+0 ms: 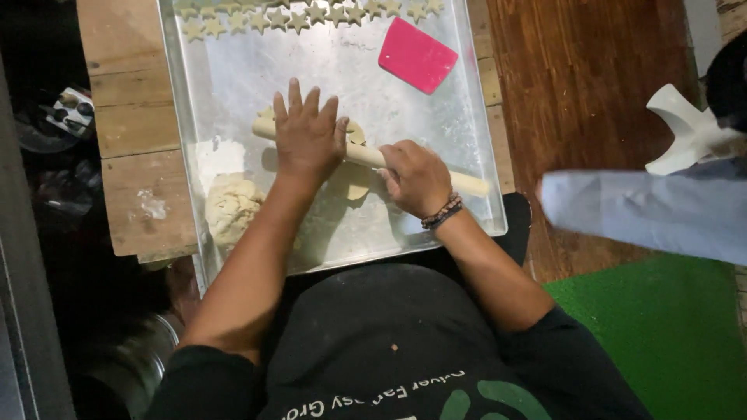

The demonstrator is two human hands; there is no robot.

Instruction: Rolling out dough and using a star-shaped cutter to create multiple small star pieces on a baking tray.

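Observation:
A pale wooden rolling pin (467, 183) lies slantwise across a flat piece of dough (354, 183) on a big metal tray (436, 101). My left hand (309, 134) presses flat on the pin's left part with fingers spread. My right hand (416, 177) is curled over the pin further right, a beaded bracelet on its wrist. A lump of dough (231, 206) sits at the tray's near left, beside a patch of flour (218, 155).
Rows of star-shaped dough cut-outs (299, 15) line the tray's far edge. A pink scraper (417, 54) lies at the far right of the tray. The tray rests on a wooden table (132, 117). Another person's light-blue sleeve (646, 211) reaches in from the right.

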